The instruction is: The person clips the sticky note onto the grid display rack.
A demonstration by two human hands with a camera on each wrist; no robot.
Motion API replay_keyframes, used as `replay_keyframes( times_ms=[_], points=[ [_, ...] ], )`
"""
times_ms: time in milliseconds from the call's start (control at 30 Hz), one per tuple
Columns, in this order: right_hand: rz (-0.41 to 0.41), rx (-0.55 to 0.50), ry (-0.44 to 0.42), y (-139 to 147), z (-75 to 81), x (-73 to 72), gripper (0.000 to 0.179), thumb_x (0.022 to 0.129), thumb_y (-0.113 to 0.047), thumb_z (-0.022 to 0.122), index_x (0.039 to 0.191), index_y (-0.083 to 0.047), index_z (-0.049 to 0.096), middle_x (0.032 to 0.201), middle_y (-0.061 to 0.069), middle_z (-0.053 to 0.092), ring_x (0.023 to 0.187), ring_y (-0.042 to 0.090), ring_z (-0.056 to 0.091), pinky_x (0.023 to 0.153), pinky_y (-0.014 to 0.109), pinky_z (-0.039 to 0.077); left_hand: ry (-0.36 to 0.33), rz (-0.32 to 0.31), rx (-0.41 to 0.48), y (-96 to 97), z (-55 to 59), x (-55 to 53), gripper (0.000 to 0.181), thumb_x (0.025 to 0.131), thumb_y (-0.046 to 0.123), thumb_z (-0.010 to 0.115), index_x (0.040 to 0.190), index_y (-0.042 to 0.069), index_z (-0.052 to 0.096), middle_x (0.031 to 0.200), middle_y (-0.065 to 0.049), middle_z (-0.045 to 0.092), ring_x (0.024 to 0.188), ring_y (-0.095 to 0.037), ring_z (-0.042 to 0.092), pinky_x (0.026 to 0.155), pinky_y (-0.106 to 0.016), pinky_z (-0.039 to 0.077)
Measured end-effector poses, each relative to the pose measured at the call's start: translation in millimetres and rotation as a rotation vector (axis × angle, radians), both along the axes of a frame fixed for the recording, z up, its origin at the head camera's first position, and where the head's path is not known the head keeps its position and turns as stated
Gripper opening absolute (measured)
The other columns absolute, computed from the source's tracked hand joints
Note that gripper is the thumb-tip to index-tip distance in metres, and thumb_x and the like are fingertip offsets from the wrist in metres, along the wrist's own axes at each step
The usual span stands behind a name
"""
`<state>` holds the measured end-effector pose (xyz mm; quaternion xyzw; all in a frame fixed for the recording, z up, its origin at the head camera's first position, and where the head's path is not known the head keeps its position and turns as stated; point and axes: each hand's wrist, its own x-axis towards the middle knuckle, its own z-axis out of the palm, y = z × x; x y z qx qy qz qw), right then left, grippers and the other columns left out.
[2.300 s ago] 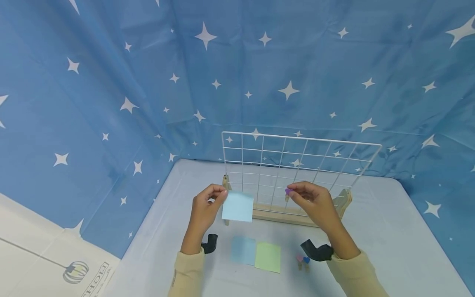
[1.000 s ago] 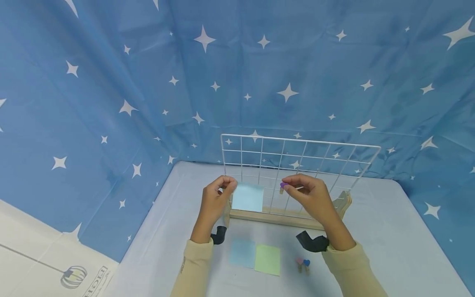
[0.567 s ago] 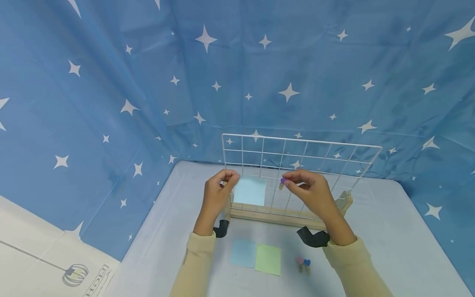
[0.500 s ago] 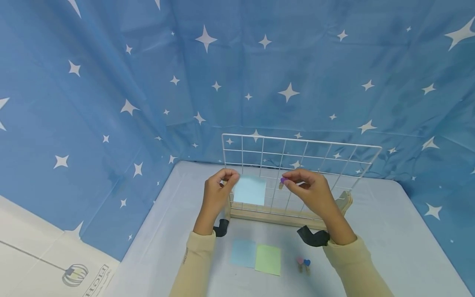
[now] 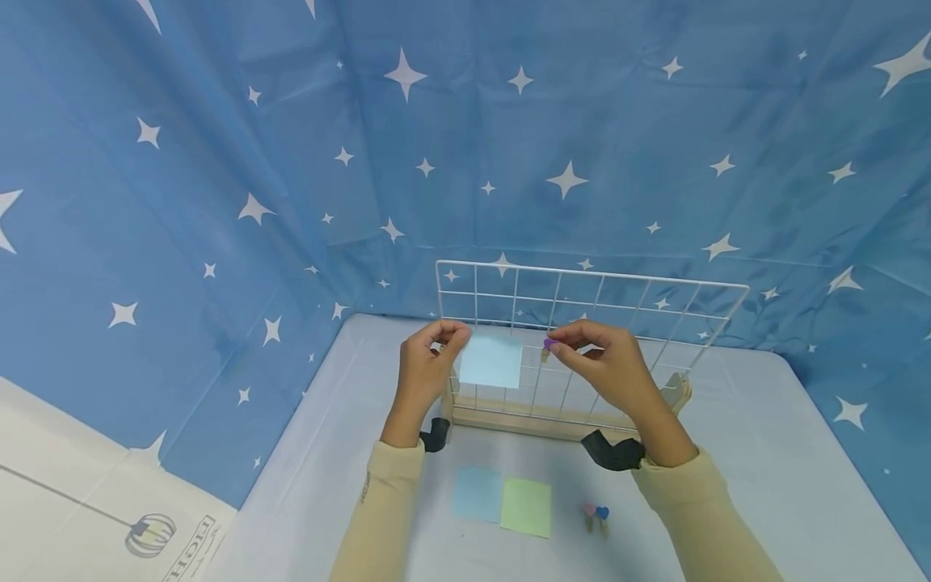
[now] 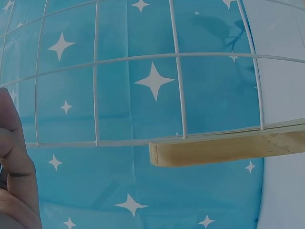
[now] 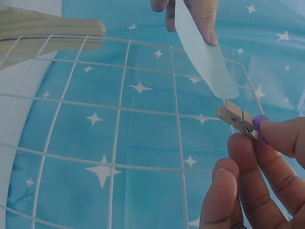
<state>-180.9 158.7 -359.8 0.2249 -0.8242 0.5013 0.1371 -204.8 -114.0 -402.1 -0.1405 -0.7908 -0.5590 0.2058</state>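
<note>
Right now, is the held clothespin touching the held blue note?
Apart. The head view shows a clear gap between the clothespin and the facing edge of the blue note.

Pale table (image 5: 294, 485), wire grid (image 5: 555, 301), blue note (image 5: 477, 494), green note (image 5: 526, 507), two pegs (image 5: 603, 513) (heart-topped)

"What's behind the white table (image 5: 793, 493)?"
"A blue curtain (image 5: 473, 121) with white stars (image 5: 405, 75), running along the table's left and right sides too."
"And on the table?"
"On its near part, a blue note (image 5: 477, 495) and a green note (image 5: 527, 508) side by side. Farther right on it, a pink clip (image 5: 589, 517) just beside a blue clip (image 5: 603, 521)."
"Left of the table?"
"A cream surface (image 5: 44, 517) with a lamp drawing (image 5: 150, 535) and lettering (image 5: 191, 554)."
</note>
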Motion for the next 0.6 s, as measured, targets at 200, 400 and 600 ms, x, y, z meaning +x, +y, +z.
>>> replay_keyframes(
  times_ms=[200, 400, 600],
  points=[
    [-0.008, 0.018, -0.010, -3, 4.7, -2.2, 0.010, 0.101, -0.003, 0.075, 0.109, 0.000, 0.081, 0.098, 0.011, 0.081, 0.085, 0.004, 0.069, 0.071, 0.019, 0.056, 0.002, 0.009, -0.004, 1.0, 3.2, -3.2, 0.020, 0.105, 0.025, 0.073, 0.106, 0.006, 0.080, 0.091, -0.006, 0.073, 0.089, -0.018, 0.065, 0.072, -0.027, 0.048],
    [-0.021, 0.025, -0.014, -4, 8.9, -4.8, 0.010, 0.101, -0.004, 0.075, 0.109, -0.001, 0.081, 0.098, 0.012, 0.081, 0.081, 0.008, 0.068, 0.070, 0.020, 0.056, 0.012, 0.015, -0.007, 3.5, 7.7, -5.7, 0.019, 0.105, 0.025, 0.074, 0.106, 0.006, 0.080, 0.092, -0.006, 0.074, 0.089, -0.019, 0.065, 0.072, -0.029, 0.047],
    [-0.020, 0.026, 0.004, -7, 11.9, -8.1, 0.010, 0.100, -0.002, 0.075, 0.108, 0.000, 0.081, 0.096, 0.012, 0.081, 0.080, 0.009, 0.068, 0.069, 0.020, 0.056, 0.025, 0.017, -0.006, 4.4, 8.5, -8.5, 0.018, 0.105, 0.023, 0.074, 0.107, 0.006, 0.080, 0.093, -0.006, 0.074, 0.089, -0.019, 0.065, 0.072, -0.028, 0.046]
  ],
)
